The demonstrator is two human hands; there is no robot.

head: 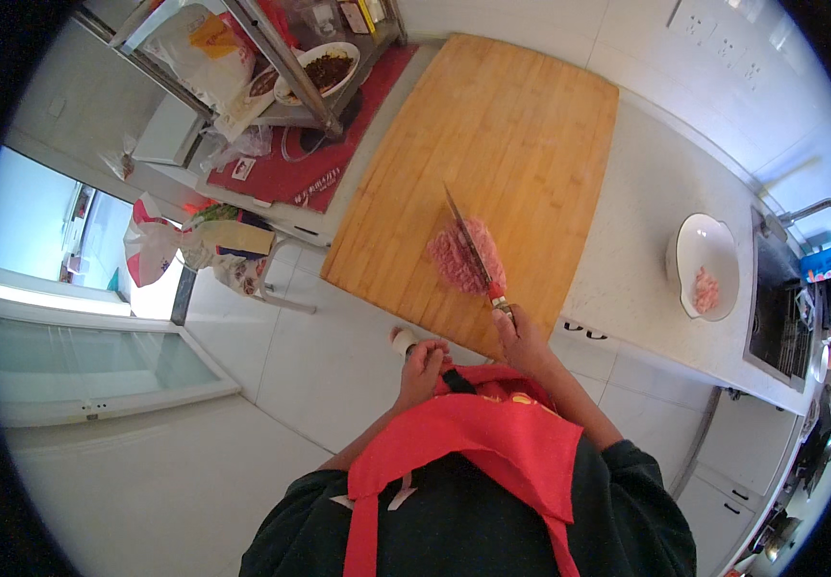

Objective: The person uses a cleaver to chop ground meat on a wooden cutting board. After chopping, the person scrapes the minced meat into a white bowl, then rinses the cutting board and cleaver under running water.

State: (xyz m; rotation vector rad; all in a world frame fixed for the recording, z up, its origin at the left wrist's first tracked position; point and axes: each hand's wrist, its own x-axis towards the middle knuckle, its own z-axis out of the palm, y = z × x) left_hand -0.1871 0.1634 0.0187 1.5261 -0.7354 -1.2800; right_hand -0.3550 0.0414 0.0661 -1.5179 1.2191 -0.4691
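Observation:
My right hand [521,337] grips the handle of a kitchen knife [467,238] at the near right part of a large wooden cutting board [523,122]. The blade, seen nearly edge-on, lies across a flattened mound of minced raw meat [451,258] and its tip reaches past the far side. Whether the edge touches the board beneath is hidden. Off the board's near edge, my left hand [426,368] hangs close to the red apron [458,425], fingers curled. No object shows in it.
A white bowl [703,245] with some pinkish meat stands on the right counter, beside the sink [776,310]. At left, a metal rack [293,65] holds a dish of dark sauce [329,72] above a red mat [293,173]. Bags sit on a stool [285,303].

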